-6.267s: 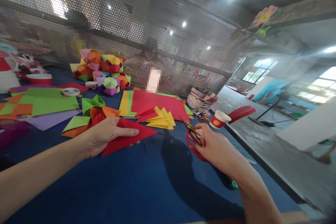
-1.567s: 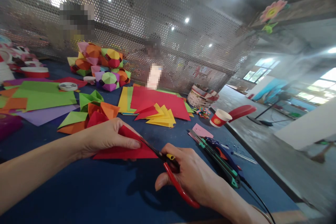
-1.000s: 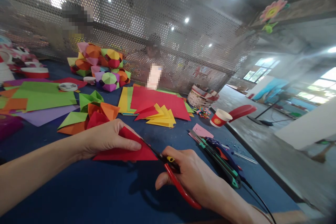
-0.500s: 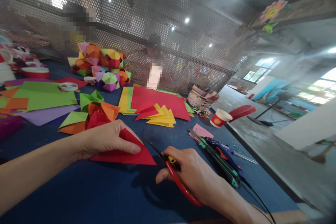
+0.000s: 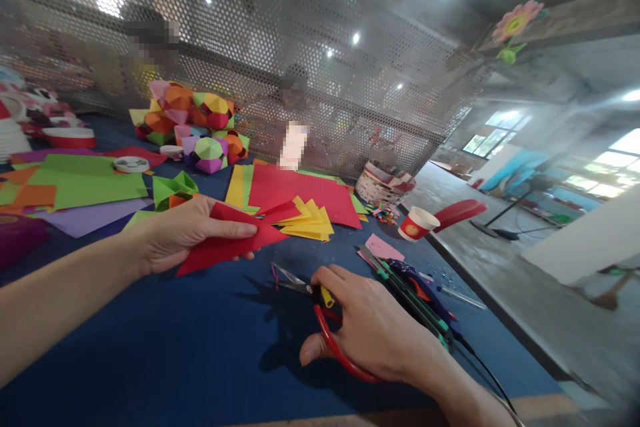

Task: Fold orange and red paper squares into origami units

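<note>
My left hand (image 5: 200,233) pinches a folded piece of red paper (image 5: 215,252), thumb on top and fingertips showing beneath its lower edge. The paper is raised over the blue tabletop (image 5: 165,347). Around the red loops of a pair of scissors (image 5: 327,337), my right hand (image 5: 370,323) is closed. The blades are parted and point left, with a thin red sliver at their tips. They are apart from the red paper. Behind my left hand lie folded green pieces (image 5: 173,190), partly hidden. A fan of folded yellow pieces (image 5: 313,221) lies just beyond the red paper.
Stacked red sheets (image 5: 305,193) lie farther back, beside a pile of paper balls (image 5: 207,153). To the right are a box cutter (image 5: 410,297), a glue gun (image 5: 425,293), a paper cup (image 5: 417,223) and a woven basket (image 5: 383,181). A perforated metal screen (image 5: 240,27) borders the table's back.
My left hand has lifted the red paper up and away from the scissors. The scissors have opened wider, and a red sliver now shows at their tips. My right hand has barely shifted.
</note>
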Tool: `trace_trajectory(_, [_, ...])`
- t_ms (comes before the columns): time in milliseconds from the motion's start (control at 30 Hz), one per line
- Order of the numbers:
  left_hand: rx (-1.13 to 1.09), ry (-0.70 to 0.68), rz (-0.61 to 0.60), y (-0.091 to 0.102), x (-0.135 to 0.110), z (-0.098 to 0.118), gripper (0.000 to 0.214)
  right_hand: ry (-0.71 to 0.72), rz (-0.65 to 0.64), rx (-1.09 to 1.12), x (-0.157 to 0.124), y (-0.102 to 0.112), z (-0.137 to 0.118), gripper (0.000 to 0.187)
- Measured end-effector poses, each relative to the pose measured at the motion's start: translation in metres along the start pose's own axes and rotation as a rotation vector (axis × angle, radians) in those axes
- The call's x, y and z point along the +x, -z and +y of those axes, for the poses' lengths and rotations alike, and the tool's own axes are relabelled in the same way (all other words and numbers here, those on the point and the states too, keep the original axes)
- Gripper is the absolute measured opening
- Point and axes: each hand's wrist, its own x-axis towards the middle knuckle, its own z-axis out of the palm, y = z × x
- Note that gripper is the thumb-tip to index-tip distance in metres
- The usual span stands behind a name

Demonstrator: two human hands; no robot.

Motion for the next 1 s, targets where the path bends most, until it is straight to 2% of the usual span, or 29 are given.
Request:
trace_trajectory(167, [0.002,-0.001,0.021,-0.003,-0.001,0.0,0.045,-0.046,-0.029,-0.058,0.004,0.005,0.01,0.048])
trace_trajectory(233, [0.009,0.003,0.026,-0.005,-0.001,0.001,0.043,-0.104,0.079,-0.113,0.009,0.009,0.019,0.038])
trace_trajectory(300, [0.021,0.004,0.034,-0.006,0.0,0.001,0.042,-0.223,0.146,-0.2,0.013,0.013,0.031,0.028])
trace_trajectory(367, [0.032,0.007,0.041,-0.007,0.0,0.001,0.041,-0.351,0.166,-0.262,0.016,0.015,0.04,0.026])
trace_trajectory(433, [0.04,0.01,0.042,-0.007,-0.001,0.0,0.04,-0.386,0.19,-0.294,0.018,0.015,0.043,0.029])
trace_trajectory(533, [0.044,0.006,0.038,-0.006,-0.001,-0.002,0.04,-0.308,0.252,-0.305,0.018,0.007,0.031,0.034])
trace_trajectory(567, [0.047,0.002,0.037,-0.005,-0.001,-0.002,0.04,-0.242,0.251,-0.275,0.019,0.003,0.023,0.029])
trace_trajectory(600, [0.049,-0.002,0.035,-0.005,0.0,-0.003,0.041,-0.114,0.237,-0.153,0.02,0.0,0.015,0.027])
trace_trajectory(667, [0.055,-0.012,0.031,-0.003,0.0,-0.004,0.043,0.045,0.147,0.023,0.024,-0.008,0.0,0.027])
trace_trajectory(733, [0.059,-0.019,0.021,-0.002,0.001,-0.004,0.043,0.082,0.104,0.065,0.032,-0.015,-0.01,0.037])
trace_trajectory(767, [0.061,-0.022,0.016,-0.002,0.0,-0.004,0.042,0.094,0.099,0.074,0.036,-0.017,-0.012,0.036])
trace_trajectory(1000, [0.062,-0.026,0.002,-0.002,-0.005,-0.001,0.032,0.196,0.066,0.165,0.06,-0.026,-0.016,0.003])
